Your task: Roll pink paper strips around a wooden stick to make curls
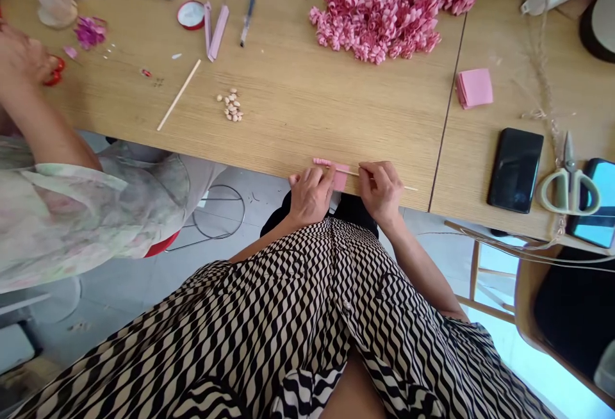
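At the table's front edge, my left hand [311, 193] presses its fingertips on a small pink paper piece [341, 179] and a thin wooden stick [410, 188] lying across it. A crinkled pink strip [321, 162] sits around the stick's left end, just beyond my left fingers. My right hand [382, 189] pinches the stick between thumb and fingers, its end sticking out to the right. A stack of pink paper squares [475, 88] lies to the right on the table. A big heap of curled pink paper pieces [379, 12] lies at the back.
Pistachio-like pieces [232, 106], another stick [179, 95], a pen [247, 22] and a tape roll [191, 15] lie leftward. A co-worker's hand [22, 57] is at far left by red scissors [55, 71]. A black phone [516, 169] and white-handled scissors [568, 185] lie right.
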The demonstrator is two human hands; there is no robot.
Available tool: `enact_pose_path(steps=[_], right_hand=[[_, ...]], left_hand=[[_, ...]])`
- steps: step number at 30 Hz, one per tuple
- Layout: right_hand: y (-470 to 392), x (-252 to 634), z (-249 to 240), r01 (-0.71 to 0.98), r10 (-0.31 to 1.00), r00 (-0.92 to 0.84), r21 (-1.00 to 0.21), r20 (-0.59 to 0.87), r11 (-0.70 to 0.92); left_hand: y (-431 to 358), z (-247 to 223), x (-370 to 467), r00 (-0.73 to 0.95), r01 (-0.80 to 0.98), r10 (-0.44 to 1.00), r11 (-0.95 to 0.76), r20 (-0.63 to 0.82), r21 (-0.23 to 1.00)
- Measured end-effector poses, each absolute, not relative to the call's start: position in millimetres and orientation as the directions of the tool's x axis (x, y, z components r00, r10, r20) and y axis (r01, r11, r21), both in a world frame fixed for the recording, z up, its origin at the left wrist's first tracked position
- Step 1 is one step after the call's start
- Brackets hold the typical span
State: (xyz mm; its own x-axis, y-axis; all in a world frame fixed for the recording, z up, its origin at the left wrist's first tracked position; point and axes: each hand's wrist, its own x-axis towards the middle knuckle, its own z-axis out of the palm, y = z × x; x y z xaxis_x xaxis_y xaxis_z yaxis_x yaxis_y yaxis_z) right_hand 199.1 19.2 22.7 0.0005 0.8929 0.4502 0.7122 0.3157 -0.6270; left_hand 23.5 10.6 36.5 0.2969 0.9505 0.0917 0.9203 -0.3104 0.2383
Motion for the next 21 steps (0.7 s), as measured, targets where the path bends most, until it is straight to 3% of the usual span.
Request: enact_pose_path(steps=[14, 21], right_hand=[[18.9, 200.0, 20.3, 0.705, 0.898, -0.034, -0.626, 0.44, 0.333], [19.8, 200.0, 18.4, 0.723, 0.819, -0.051, -0.544, 0.572, 0.426]], left_hand=[[11.2, 33.1, 22.9, 0.296, 0.919, 0.951, -0.309, 0.09, 0.246], [11.1, 33.5, 23.8, 0.295, 0.919, 0.952, -0.307, 0.087, 0.246]])
